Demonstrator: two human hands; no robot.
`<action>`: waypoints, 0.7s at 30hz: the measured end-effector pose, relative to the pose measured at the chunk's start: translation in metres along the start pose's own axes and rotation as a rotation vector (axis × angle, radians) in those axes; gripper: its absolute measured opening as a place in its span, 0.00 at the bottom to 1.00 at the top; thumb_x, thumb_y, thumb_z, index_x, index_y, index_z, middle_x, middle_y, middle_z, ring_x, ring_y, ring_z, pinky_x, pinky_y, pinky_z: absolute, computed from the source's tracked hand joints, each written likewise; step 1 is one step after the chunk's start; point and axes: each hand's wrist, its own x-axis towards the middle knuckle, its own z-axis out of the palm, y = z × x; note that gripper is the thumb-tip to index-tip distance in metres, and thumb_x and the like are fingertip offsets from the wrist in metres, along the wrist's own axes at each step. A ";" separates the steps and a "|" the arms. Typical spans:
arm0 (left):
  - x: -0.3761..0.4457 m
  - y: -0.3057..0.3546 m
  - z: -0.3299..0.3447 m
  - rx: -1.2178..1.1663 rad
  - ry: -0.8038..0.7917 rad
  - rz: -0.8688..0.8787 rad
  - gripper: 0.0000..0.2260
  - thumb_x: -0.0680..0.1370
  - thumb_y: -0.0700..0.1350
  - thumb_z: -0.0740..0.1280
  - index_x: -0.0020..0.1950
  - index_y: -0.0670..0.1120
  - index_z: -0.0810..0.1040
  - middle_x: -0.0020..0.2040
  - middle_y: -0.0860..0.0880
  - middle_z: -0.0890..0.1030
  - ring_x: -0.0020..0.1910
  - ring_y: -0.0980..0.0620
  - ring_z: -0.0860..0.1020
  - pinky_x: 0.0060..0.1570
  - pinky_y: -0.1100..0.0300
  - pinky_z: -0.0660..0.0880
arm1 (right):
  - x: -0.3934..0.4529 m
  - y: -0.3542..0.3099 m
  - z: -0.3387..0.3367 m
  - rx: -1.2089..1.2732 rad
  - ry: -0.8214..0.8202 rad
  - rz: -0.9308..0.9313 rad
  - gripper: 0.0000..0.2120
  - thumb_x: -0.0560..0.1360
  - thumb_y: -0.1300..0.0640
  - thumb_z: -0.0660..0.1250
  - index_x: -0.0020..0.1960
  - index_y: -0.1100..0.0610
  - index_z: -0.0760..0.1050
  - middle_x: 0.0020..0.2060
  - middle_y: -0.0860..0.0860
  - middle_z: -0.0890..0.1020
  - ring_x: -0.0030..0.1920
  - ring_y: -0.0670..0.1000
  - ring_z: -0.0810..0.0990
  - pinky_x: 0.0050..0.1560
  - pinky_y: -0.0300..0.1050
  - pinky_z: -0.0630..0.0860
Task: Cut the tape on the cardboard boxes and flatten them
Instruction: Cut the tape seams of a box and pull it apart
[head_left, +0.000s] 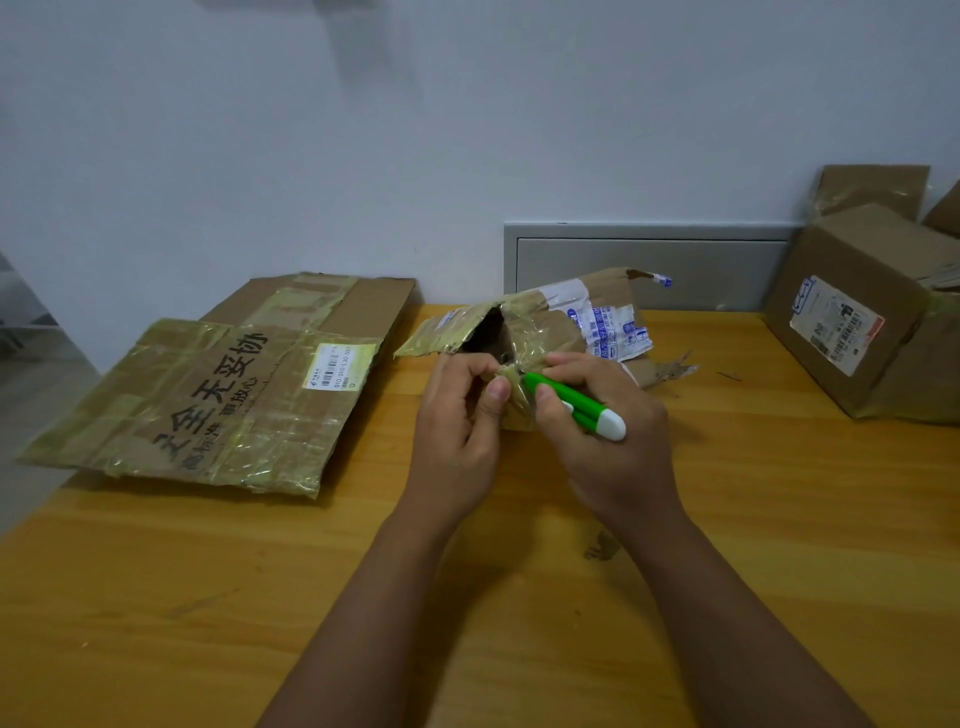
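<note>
A small, crumpled cardboard box (550, 327) wrapped in yellowish tape lies at the middle of the wooden table (208, 597), its open end facing me. My left hand (460, 431) pinches a taped flap at the box's near corner. My right hand (602, 436) grips a green-and-white cutter (576, 402), its tip against the tape beside my left thumb. The blade itself is hidden in the tape.
A flattened, taped cardboard box (218, 395) with black printed characters lies at the left, overhanging the table's left edge. A standing cardboard box (852, 312) with a shipping label sits at the far right. A grey wall panel (649, 260) runs behind the table.
</note>
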 end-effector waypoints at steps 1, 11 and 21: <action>0.000 -0.001 -0.001 -0.012 0.008 -0.008 0.02 0.81 0.45 0.61 0.51 0.50 0.73 0.46 0.53 0.73 0.43 0.57 0.73 0.42 0.70 0.69 | 0.000 0.000 0.000 0.006 -0.005 -0.006 0.10 0.73 0.55 0.65 0.45 0.62 0.79 0.46 0.53 0.83 0.48 0.47 0.79 0.49 0.41 0.77; 0.000 -0.004 -0.001 -0.019 0.042 -0.060 0.02 0.81 0.43 0.61 0.51 0.49 0.73 0.46 0.51 0.73 0.43 0.59 0.72 0.42 0.70 0.68 | -0.003 0.001 -0.006 0.025 -0.061 -0.057 0.10 0.71 0.57 0.65 0.42 0.64 0.78 0.40 0.55 0.81 0.44 0.50 0.79 0.44 0.47 0.76; 0.000 -0.004 0.001 -0.008 0.051 -0.066 0.04 0.81 0.44 0.61 0.50 0.54 0.72 0.45 0.53 0.72 0.42 0.58 0.71 0.41 0.68 0.68 | -0.003 0.002 -0.012 -0.009 -0.150 -0.110 0.09 0.69 0.57 0.65 0.37 0.64 0.76 0.39 0.56 0.81 0.44 0.52 0.79 0.44 0.45 0.74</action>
